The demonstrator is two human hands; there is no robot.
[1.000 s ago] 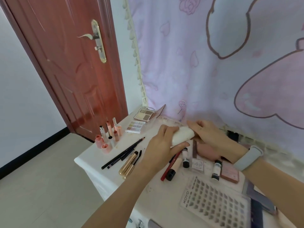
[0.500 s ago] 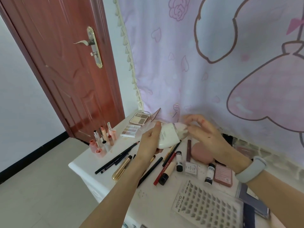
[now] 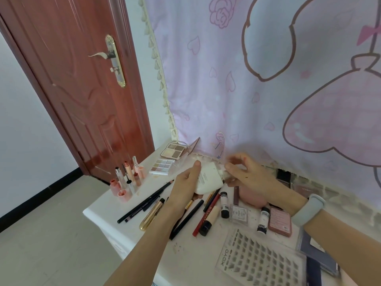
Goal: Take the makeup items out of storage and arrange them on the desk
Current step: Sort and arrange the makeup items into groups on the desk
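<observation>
My left hand (image 3: 186, 182) grips a white cream tube (image 3: 208, 179) and holds it above the white desk (image 3: 107, 217). My right hand (image 3: 245, 173) pinches the tube's clear cap end with thumb and fingers. Below the hands lie pencils (image 3: 144, 203), a gold mascara (image 3: 151, 213), a red liner (image 3: 206, 215), a beige concealer (image 3: 210, 220) and two small black-and-white bottles (image 3: 224, 204). A pink sponge (image 3: 251, 198) lies under my right wrist. Lip glosses (image 3: 127, 178) stand at the left. Two eyeshadow palettes (image 3: 162, 166) lie at the back.
A lash tray (image 3: 259, 263) and a dark booklet (image 3: 317, 250) lie at the front right, a pink compact (image 3: 280, 221) beside them. A pink cartoon curtain (image 3: 268, 79) hangs behind the desk. A brown door (image 3: 78, 79) stands at the left, beyond the desk's left edge.
Both hands lifted the white tube off the desk and tilted it upright. My right hand shifted from covering the tube to pinching its cap end. The camera view rose.
</observation>
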